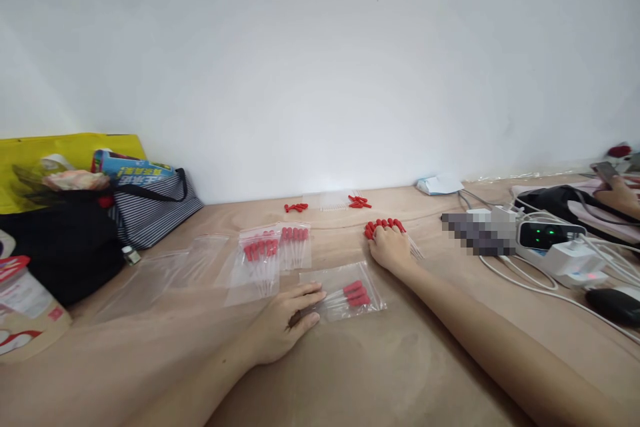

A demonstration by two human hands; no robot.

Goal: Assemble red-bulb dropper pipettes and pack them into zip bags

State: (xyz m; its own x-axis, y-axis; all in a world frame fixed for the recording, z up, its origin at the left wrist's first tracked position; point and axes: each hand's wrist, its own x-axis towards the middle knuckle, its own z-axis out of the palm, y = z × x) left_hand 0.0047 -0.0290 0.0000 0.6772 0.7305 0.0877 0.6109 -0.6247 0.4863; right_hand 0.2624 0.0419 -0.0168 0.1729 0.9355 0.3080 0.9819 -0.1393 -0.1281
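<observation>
My left hand (287, 321) lies on the table with its fingers stretched and spread, the fingertips on the left end of a clear zip bag (327, 273). Inside that bag are several glass droppers with red rubber bulbs (356, 293), bulbs to the right. My right hand (391, 250) reaches into a bunch of red-bulbed droppers (384, 223), its fingers curled down at the bulbs; the fingertips are partly hidden. Left of centre lie filled zip bags (260, 267) of similar droppers. Flat clear bags (150, 280) lie further left.
Loose red bulbs (296, 207) and a group of thin glass tubes (334, 201) lie near the wall. Bags (155, 207) and a cup (33, 310) stand at left. Cables, a white power strip (570, 260) and another person's hand with a phone (620, 197) are at right.
</observation>
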